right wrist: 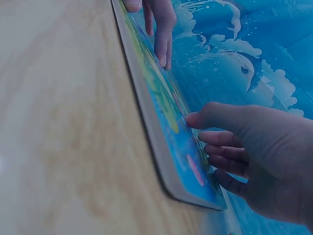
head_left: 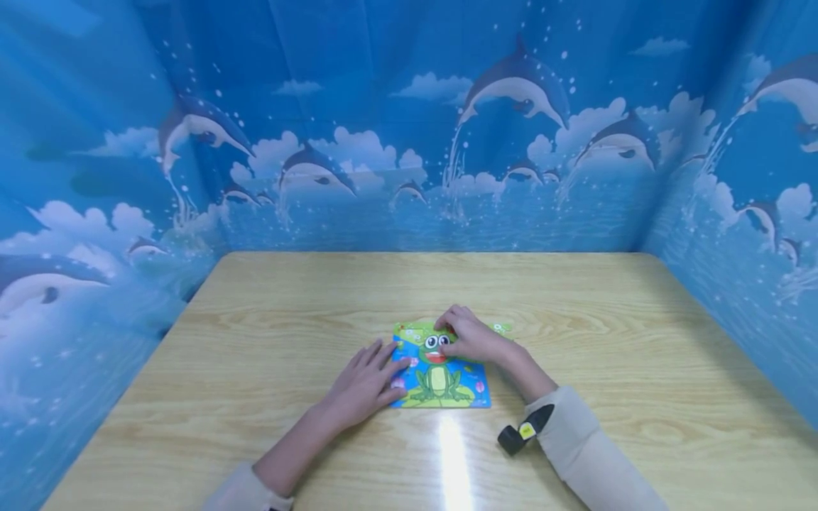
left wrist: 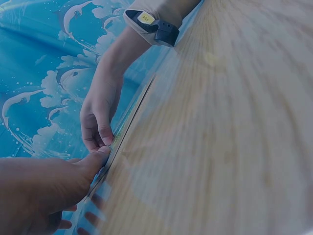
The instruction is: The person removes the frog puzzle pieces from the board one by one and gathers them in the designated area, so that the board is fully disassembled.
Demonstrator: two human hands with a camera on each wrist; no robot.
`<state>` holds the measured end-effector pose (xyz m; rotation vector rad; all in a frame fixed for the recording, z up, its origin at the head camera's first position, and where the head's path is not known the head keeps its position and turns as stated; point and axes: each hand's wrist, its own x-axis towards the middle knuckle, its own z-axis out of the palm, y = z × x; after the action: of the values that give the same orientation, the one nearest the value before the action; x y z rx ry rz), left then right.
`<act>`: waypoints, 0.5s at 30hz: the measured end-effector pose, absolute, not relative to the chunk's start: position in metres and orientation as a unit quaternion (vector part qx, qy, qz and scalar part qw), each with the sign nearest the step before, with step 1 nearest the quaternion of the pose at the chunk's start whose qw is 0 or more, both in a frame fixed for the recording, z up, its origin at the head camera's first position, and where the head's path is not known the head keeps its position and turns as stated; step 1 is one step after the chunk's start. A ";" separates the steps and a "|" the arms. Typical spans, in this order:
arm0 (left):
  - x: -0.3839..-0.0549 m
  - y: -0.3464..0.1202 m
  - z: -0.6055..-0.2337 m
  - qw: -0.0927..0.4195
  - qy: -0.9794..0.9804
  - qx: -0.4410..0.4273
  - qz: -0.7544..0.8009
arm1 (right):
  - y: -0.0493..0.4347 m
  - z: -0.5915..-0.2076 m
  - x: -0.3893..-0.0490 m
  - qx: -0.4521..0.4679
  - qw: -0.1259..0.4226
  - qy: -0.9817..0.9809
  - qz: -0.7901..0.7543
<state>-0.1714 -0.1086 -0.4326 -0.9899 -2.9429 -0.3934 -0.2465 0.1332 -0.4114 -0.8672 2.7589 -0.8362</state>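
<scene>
A flat picture puzzle [head_left: 437, 383] with a green frog on blue lies on the wooden table. My left hand [head_left: 364, 383] rests along its left side, fingers spread and the tips on the picture. Over the upper right of the puzzle, my right hand [head_left: 473, 337] has thumb and fingers bent down beside the frog's eyes. A green puzzle piece with a white flower [head_left: 500, 328] juts out past that hand, beyond the board's right side; the palm hides the rest of it. In the right wrist view the thumb [right wrist: 198, 120] is right at the board's face.
The light wooden table [head_left: 307, 291] extends around the puzzle, with a bright reflection [head_left: 454, 461] in front. Blue dolphin-print curtains [head_left: 396, 142] stand behind and at both sides. A black strap with a small device [head_left: 520, 434] sits on the right wrist.
</scene>
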 end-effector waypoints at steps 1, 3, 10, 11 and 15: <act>-0.171 -0.109 -0.433 0.005 -0.940 -0.316 -0.126 | 0.133 -0.412 -0.247 -0.287 0.067 0.913 -0.281; -0.171 -0.109 -0.433 0.003 -0.941 -0.314 -0.127 | 0.134 -0.412 -0.247 -0.285 0.070 0.911 -0.289; -0.171 -0.108 -0.433 0.003 -0.940 -0.316 -0.128 | 0.135 -0.414 -0.248 -0.281 0.064 0.910 -0.297; -0.171 -0.108 -0.433 0.003 -0.940 -0.317 -0.128 | 0.135 -0.414 -0.248 -0.281 0.063 0.910 -0.297; -0.171 -0.108 -0.433 0.007 -0.939 -0.318 -0.128 | 0.135 -0.415 -0.249 -0.281 0.061 0.909 -0.302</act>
<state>-0.1712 -0.1083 -0.4327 -0.9961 -2.9382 -0.4005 -0.2486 0.1348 -0.4152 -0.8508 2.7499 -0.9148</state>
